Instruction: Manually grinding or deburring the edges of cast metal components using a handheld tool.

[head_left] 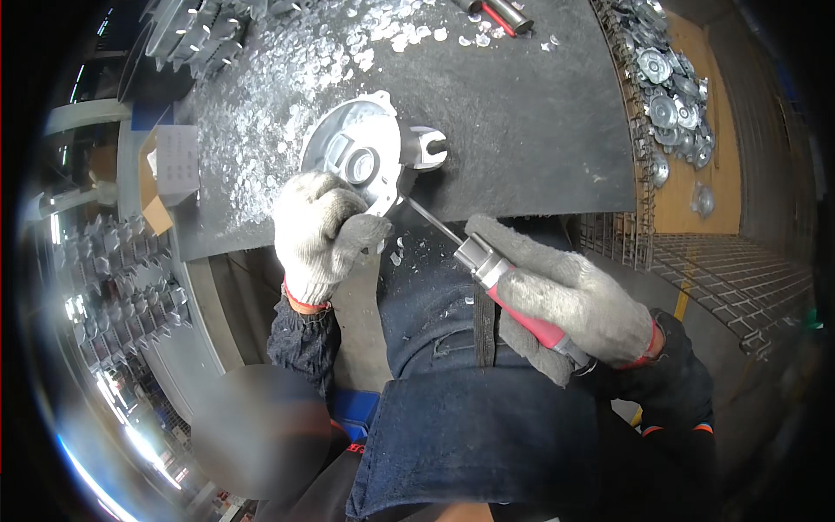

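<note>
My left hand (320,235), in a whitish knit work glove, is closed on the near rim of a silvery cast metal housing (390,143). The housing is tilted over the dark table, its round hollow with a raised ring inside facing up and a forked lug sticking out to the right. In my right hand (583,300), also gloved, is a red-bodied deburring tool (526,313), with the fingers wrapped round its body. Its long thin bit points up and left, and the tip meets or nearly meets the housing's lower edge; exact contact cannot be made out.
Thin metal flakes (261,130) litter the left and back of the dark table (539,113). More castings (196,35) stand at the back left, near a cardboard box (161,178). Dark cylindrical tools (507,16) lie at the back. Right of the table, a wire basket (619,239) adjoins piled metal parts (674,104).
</note>
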Demonstrator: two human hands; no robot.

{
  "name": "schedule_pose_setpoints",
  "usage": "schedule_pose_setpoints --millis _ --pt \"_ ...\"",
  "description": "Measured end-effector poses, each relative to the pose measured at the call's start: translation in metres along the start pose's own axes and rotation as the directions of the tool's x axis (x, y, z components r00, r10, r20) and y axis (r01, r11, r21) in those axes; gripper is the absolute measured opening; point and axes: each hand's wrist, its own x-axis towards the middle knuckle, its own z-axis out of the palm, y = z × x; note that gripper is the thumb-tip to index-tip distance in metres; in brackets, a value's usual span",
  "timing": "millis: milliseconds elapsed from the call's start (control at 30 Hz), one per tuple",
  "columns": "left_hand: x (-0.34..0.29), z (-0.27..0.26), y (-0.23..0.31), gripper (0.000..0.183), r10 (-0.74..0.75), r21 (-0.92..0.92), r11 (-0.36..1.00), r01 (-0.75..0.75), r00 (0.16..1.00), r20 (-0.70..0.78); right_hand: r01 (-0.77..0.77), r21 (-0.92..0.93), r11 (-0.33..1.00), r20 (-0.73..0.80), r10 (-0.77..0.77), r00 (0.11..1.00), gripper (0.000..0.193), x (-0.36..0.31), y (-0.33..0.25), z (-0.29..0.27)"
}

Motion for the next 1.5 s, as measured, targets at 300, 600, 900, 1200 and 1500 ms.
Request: schedule_pose_setpoints --millis 300,600,900,1200,1500 --pt "0.01 0.0 -0.003 0.042 0.088 0.061 0.994 -0.088 0.996 -0.006 0.041 -0.384 0.922 -0.042 -0.062 0.997 0.073 -0.006 -0.009 0.01" --pt "0.004 -0.006 -0.003 0.028 0.004 -0.027 1.0 -0.003 1.0 0.03 0.039 -0.999 -0.02 0.044 -0.444 0.895 0.077 -0.014 -0.021 0.023" --pt "0.011 -0.002 -0.003 0.021 0.087 0.013 0.996 -0.087 0.996 -0.012 0.543 -0.811 0.219 0.283 -0.665 0.691 0.079 0.014 0.016 -0.024" --pt "0.063 -0.058 -0.003 0.022 -0.419 -0.298 0.863 0.408 0.907 0.028 0.335 -0.78 0.529 0.042 -0.49 0.871 0.092 -0.024 0.018 -0.015" --pt "0.094 -0.055 -0.03 0.045 0.097 -0.201 0.974 -0.108 0.993 -0.061 0.326 -0.922 -0.206 0.363 -0.75 0.552 0.094 0.016 -0.002 0.006"
